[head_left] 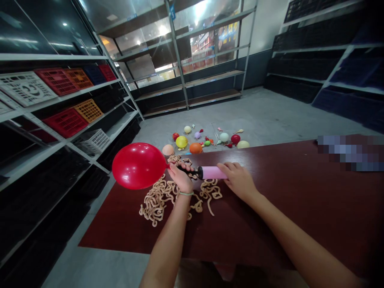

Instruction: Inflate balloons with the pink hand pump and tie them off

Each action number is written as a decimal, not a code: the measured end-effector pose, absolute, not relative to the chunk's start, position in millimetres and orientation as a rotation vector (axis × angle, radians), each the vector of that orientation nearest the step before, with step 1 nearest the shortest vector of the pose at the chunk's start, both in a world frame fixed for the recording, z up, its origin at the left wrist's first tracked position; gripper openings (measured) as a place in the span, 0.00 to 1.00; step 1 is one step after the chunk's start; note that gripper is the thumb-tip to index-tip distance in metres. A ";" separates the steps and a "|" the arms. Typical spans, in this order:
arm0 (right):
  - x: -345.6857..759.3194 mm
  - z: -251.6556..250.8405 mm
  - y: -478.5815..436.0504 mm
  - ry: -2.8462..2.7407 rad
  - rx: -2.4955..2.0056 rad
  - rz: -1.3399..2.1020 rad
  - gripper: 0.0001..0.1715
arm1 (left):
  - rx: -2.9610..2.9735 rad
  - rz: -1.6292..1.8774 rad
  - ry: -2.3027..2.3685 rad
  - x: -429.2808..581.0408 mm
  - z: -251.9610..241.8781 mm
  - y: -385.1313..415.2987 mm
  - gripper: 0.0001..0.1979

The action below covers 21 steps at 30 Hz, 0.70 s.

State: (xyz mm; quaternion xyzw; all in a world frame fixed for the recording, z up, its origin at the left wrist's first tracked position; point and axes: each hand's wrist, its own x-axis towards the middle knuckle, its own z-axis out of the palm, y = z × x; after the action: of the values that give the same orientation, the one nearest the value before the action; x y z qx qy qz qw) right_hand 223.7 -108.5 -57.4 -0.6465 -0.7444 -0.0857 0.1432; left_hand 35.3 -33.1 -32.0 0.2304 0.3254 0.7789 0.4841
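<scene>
A large inflated red balloon (pixel 138 165) points left, its neck on the black nozzle end of a hand pump. The pump (pixel 213 173) has a pink barrel and a black end. My left hand (pixel 181 178) is closed round the black end and the balloon's neck, with a pale green band on the wrist. My right hand (pixel 238 179) grips the right end of the pink barrel. Under my left hand, tan rope-like coils (pixel 156 200) lie in a heap on the dark red table (pixel 120 228); part of the heap is hidden by my left arm.
Several balloons of various sizes and colours, among them a yellow balloon (pixel 181 142) and an orange balloon (pixel 196 148), lie on the floor beyond the table. Shelves with plastic crates (pixel 61 121) stand at left. A blurred patch (pixel 351 154) covers the table's far right.
</scene>
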 end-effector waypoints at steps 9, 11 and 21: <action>246.1 -55.2 -105.7 -2.006 -2.015 -0.293 0.27 | 0.476 2.018 0.807 20.9 -22.4 -32.8 0.08; 232.0 -52.8 -108.2 -2.013 -2.011 -0.314 0.27 | 0.462 2.020 0.818 22.7 -20.9 -35.7 0.08; 196.5 -57.2 -113.9 -2.181 -1.843 -0.191 0.29 | 0.554 1.908 0.811 38.7 -31.1 -39.5 0.13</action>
State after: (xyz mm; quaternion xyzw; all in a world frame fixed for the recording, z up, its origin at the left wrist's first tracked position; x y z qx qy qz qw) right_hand 196.5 -113.9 -57.2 -0.6377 -0.7546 -0.0662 0.1397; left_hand 38.7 -39.5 -31.1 0.2267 0.3319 0.7814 0.4774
